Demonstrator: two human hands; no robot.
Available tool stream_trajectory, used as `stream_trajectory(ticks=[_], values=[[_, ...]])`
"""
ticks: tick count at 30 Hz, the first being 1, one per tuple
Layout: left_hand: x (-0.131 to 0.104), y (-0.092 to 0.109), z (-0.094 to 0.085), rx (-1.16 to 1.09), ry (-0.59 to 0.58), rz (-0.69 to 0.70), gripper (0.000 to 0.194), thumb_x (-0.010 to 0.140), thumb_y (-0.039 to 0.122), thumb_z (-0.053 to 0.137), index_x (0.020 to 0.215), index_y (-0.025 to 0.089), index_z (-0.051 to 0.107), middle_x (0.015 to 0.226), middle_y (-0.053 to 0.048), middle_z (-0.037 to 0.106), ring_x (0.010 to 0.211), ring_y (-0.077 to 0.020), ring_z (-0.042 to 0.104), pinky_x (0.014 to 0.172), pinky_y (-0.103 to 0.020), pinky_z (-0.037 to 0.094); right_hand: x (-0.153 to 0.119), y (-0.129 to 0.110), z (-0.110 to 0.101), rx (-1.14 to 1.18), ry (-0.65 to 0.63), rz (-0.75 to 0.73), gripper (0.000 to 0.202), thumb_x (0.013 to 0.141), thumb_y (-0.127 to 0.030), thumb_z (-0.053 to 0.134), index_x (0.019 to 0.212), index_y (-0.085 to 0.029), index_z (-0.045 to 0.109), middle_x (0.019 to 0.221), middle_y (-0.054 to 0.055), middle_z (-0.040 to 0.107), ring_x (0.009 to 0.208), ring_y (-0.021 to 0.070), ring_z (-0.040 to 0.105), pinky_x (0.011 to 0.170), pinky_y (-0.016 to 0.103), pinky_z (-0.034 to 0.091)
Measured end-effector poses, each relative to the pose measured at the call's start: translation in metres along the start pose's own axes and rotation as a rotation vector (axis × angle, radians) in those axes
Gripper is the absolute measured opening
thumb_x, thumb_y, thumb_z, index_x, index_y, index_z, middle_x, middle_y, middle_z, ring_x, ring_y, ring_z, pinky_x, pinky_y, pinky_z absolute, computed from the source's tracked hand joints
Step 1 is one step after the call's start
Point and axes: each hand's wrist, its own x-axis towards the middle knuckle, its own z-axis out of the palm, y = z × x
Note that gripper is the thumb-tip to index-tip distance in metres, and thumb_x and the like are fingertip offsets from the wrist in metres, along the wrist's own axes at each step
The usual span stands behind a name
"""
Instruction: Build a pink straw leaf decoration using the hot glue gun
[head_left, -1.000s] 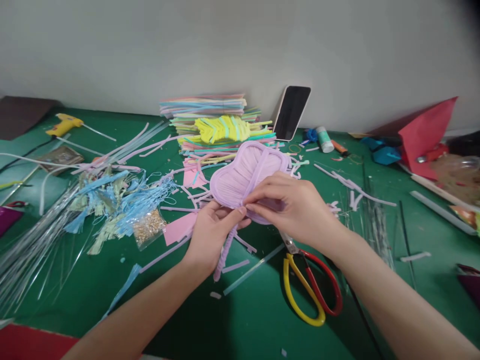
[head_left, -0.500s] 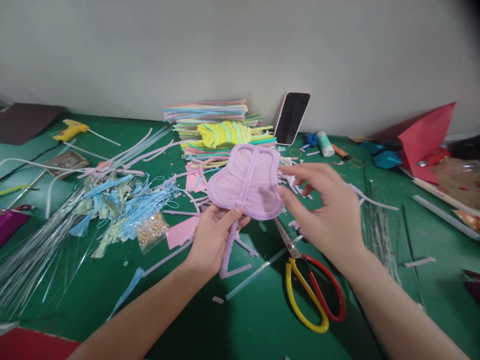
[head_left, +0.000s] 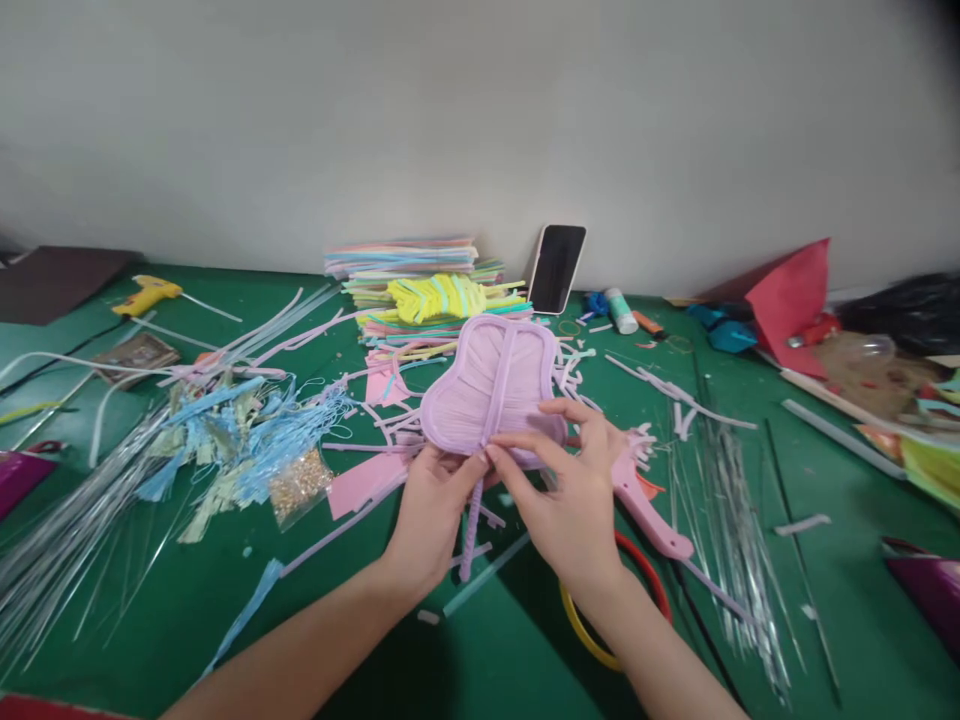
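Observation:
A lavender fan [head_left: 491, 385] with a rounded, lobed outline and a central rib is held up over the table. My left hand [head_left: 435, 500] grips its base, where the twisted lavender handle [head_left: 470, 530] starts and hangs downward. My right hand [head_left: 566, 490] pinches the same joint with thumb and index finger, while its other fingers rest against the fan's lower right. Under my right wrist lie scissors with red and yellow handles [head_left: 592, 640], their blades hidden.
Bundled pipe cleaners [head_left: 439, 300] and a propped phone [head_left: 557, 268] stand by the wall. Blue tassels [head_left: 300, 425], a bead bag [head_left: 300, 485] and a yellow glue gun [head_left: 154, 295] lie left. At right are a pink-handled tool [head_left: 652, 515], wires [head_left: 739, 530] and red paper [head_left: 791, 305].
My right hand has moved left and down from the fan's right edge to its base and closed there. The fan is turned slightly, and the camera view has shifted.

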Motion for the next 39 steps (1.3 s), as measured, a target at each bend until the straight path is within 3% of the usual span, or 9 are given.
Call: stream_trajectory(ticks=[7,14,22,31,39], values=[[0.000,0.004,-0.004,-0.031,-0.066,-0.033,0.051,0.071,0.012,0.076,0.119,0.021,0.062,0.109,-0.005,0.072,0.103,-0.0207,0.067,0.086,-0.029,0.055,0.002,0.007,-0.004,0.023,0.015,-0.072,0.004,0.081,-0.024,0.072,0.082,-0.026,0.075,0.113,0.009,0.055,0.109,0.0286,0.046,0.092,0.052,0.039],[0.006,0.006,-0.003,-0.036,-0.090,-0.016,0.044,0.073,0.015,0.075,0.116,0.016,0.064,0.099,-0.007,0.075,0.091,-0.0199,0.070,0.080,-0.029,0.057,0.003,0.014,-0.002,0.074,-0.014,-0.127,0.007,0.080,-0.023,0.072,0.084,-0.028,0.076,0.113,0.008,0.055,0.112,0.0278,0.045,0.095,0.051,0.038],[0.005,0.003,-0.002,-0.043,-0.096,-0.001,0.041,0.074,0.013,0.074,0.114,0.017,0.065,0.100,-0.006,0.075,0.092,-0.0200,0.070,0.083,-0.031,0.056,0.005,0.020,-0.002,0.110,-0.033,-0.145,0.005,0.080,-0.027,0.072,0.081,-0.028,0.076,0.116,0.008,0.055,0.116,0.0300,0.045,0.097,0.053,0.038],[0.003,0.004,-0.001,-0.102,-0.057,-0.003,0.027,0.074,0.015,0.076,0.100,0.015,0.071,0.083,-0.003,0.075,0.076,-0.0115,0.070,0.076,-0.019,0.056,0.006,0.015,-0.004,0.060,-0.025,-0.236,0.007,0.081,-0.020,0.069,0.082,-0.024,0.076,0.115,0.011,0.057,0.114,0.0311,0.046,0.095,0.054,0.039],[0.004,0.006,-0.005,-0.023,-0.066,-0.020,0.036,0.073,0.018,0.079,0.108,0.016,0.069,0.099,-0.007,0.075,0.091,-0.0179,0.071,0.081,-0.025,0.058,0.006,0.017,-0.005,0.044,-0.017,-0.244,0.008,0.082,-0.022,0.070,0.082,-0.027,0.076,0.118,0.008,0.057,0.116,0.0299,0.043,0.095,0.055,0.040]])
